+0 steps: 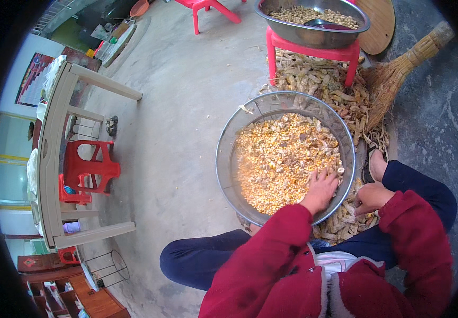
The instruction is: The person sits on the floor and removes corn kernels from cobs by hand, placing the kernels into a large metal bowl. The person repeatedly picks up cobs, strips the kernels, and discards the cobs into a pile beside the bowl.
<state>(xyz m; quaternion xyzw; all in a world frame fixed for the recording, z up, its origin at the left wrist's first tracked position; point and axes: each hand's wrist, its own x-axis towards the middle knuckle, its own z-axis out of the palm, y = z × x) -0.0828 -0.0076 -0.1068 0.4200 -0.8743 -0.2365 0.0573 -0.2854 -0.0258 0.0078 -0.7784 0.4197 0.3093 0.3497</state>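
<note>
A large round metal-rimmed mesh sieve [225, 119] lies before me, filled with yellow corn kernels [270, 167] mixed with pale cob bits and husk scraps. My left hand [321, 190] rests on the kernels at the sieve's near right part, fingers spread. Whether it has a piece under the fingers I cannot tell. My right hand [372, 198] hangs just outside the sieve's right rim, above a pile of shelled corn cobs [340, 226]; its fingers are curled and partly hidden, so what they hold does not show.
Beyond the sieve, a metal basin [312, 37] of pale pieces with a dark scoop stands on a pink stool [312, 51]. More cobs [312, 79] lie beneath. A straw broom [399, 71] leans at right. A table [50, 159] and red plastic stool [91, 163] stand at left.
</note>
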